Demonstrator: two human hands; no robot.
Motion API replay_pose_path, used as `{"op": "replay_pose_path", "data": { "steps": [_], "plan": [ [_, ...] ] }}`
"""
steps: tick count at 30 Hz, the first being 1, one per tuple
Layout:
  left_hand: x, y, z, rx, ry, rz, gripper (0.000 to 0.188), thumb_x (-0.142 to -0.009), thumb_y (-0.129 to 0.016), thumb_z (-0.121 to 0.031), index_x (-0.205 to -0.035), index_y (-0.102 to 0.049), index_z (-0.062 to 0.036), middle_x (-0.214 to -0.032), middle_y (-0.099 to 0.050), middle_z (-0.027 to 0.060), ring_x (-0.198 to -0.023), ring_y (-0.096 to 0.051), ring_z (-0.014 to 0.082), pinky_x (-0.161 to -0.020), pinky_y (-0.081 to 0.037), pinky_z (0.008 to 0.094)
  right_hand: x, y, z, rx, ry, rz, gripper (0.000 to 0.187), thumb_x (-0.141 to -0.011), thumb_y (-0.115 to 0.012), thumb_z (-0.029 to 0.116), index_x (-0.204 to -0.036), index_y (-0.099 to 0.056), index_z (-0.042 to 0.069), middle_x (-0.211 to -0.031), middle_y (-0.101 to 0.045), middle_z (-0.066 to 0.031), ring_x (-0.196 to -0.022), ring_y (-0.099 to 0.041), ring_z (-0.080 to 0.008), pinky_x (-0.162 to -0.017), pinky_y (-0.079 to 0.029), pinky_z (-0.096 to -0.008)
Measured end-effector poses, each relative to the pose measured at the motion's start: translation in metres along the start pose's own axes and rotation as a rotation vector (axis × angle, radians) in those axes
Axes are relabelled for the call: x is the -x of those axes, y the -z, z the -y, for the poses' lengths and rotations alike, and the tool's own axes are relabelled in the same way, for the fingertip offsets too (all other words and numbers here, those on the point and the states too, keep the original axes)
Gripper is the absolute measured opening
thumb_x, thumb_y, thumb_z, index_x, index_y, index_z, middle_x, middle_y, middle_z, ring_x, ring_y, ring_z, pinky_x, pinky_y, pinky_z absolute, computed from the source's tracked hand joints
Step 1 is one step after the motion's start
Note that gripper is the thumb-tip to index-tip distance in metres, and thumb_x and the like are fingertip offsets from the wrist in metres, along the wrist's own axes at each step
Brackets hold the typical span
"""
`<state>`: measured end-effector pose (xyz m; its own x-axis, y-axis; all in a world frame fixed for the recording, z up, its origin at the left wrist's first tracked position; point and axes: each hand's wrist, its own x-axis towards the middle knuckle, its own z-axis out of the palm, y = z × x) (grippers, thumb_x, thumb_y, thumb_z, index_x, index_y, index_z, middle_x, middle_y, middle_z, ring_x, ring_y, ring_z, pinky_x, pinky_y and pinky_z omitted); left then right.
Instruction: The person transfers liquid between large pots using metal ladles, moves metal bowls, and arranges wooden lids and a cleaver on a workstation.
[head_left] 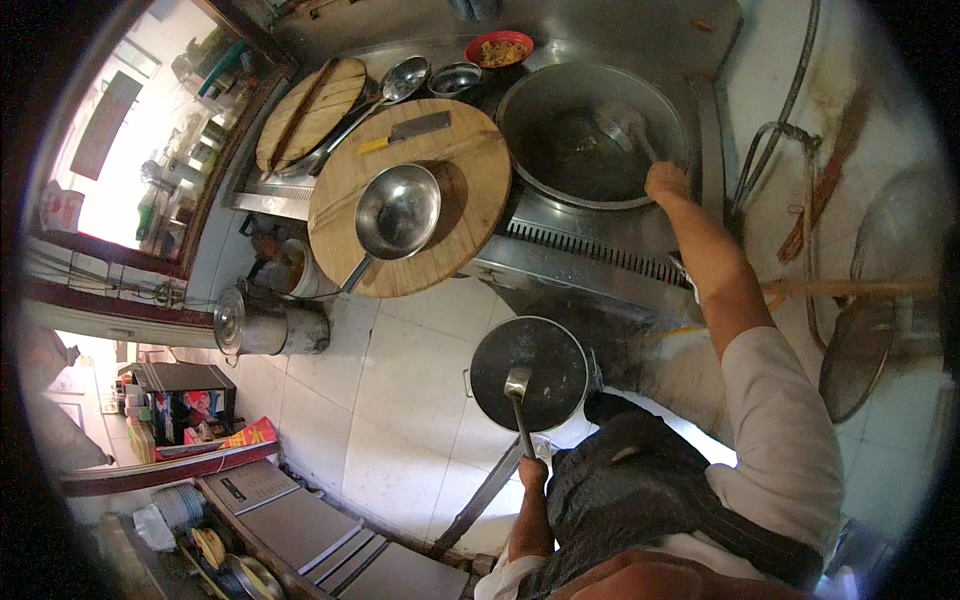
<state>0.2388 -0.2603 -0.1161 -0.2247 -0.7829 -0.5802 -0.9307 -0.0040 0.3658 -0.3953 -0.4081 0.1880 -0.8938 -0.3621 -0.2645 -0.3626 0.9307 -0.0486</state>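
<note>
In the lower middle, my left hand (533, 472) is closed round the handle of a metal ladle (518, 383). The ladle's bowl hangs over a dark round pot (583, 345) with side handles, low near the floor. My right arm reaches to the far right, where my right hand (668, 182) grips a long-handled utensil with a broad grey head (620, 124). That head is inside a large metal pot (602, 203) set into the stove; its exact kind is blurred. Dark liquid seems to lie in the large pot.
Left of the large pot, a round wooden board (480, 200) holds a metal pan (398, 212) and a cleaver (420, 126). Behind are a second wooden lid (340, 85), a ladle (405, 78) and a red bowl of food (500, 48). A metal stockpot (255, 325) stands left.
</note>
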Motion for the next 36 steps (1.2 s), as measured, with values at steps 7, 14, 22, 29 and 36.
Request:
{"op": "replay_pose_path", "data": {
  "steps": [7,14,22,29,36],
  "plan": [
    [0.008,0.014,-0.045,-0.011,0.103,0.06,0.03,-0.073,-0.056,-0.022,-0.083,-0.047,0.0048,-0.081,-0.06,0.027,-0.076,-0.059,0.0426,-0.069,-0.048,0.0471,-0.053,-0.062,0.014,-0.074,-0.074,0.068,0.017,-0.082,-0.053,0.01,-0.085,-0.064,-0.004,-0.087,-0.063,-0.0188,-0.074,-0.063,-0.0275,-0.059,-0.051,-0.0379],
    [-0.004,0.022,-0.059,0.064,0.203,0.126,0.033,-0.074,-0.053,-0.023,-0.091,-0.052,0.0054,-0.085,-0.06,0.0274,-0.084,-0.059,0.0425,-0.074,-0.047,0.046,-0.08,-0.094,0.041,-0.459,0.011,0.529,0.016,-0.08,-0.056,0.009,-0.066,-0.054,0.0,-0.056,-0.051,-0.0109,-0.048,-0.046,-0.0179,-0.041,-0.037,-0.0324],
    [-0.034,0.033,-0.034,0.373,0.433,0.33,0.034,-0.074,-0.057,-0.026,-0.088,-0.054,0.0048,-0.072,-0.061,0.0185,-0.061,-0.062,0.0287,-0.054,-0.049,0.039,-0.047,-0.101,0.039,-1.707,-0.272,0.975,0.025,-0.078,-0.056,0.003,-0.059,-0.041,0.009,-0.053,-0.043,0.0012,-0.038,-0.035,-0.0018,-0.036,-0.032,-0.0127],
    [-0.018,0.074,-0.092,0.412,0.344,0.131,0.032,-0.076,-0.058,-0.029,-0.083,-0.05,0.0007,-0.06,-0.055,0.0111,-0.044,-0.053,0.0198,-0.038,-0.042,0.034,-0.028,-0.104,0.036,-1.694,-0.204,0.951,0.026,-0.079,-0.055,0.006,-0.058,-0.04,0.011,-0.047,-0.04,0.0013,-0.038,-0.036,-0.0064,-0.037,-0.03,-0.02],
    [-0.004,0.088,-0.114,0.375,0.369,0.122,0.027,-0.078,-0.056,-0.025,-0.078,-0.051,0.0021,-0.058,-0.054,0.0101,-0.042,-0.052,0.02,-0.037,-0.041,0.0338,-0.003,-0.094,0.033,-1.73,-0.077,0.896,0.025,-0.081,-0.053,0.004,-0.059,-0.042,0.007,-0.049,-0.04,0.0005,-0.037,-0.035,-0.0068,-0.035,-0.029,-0.0211]
  ]
}}
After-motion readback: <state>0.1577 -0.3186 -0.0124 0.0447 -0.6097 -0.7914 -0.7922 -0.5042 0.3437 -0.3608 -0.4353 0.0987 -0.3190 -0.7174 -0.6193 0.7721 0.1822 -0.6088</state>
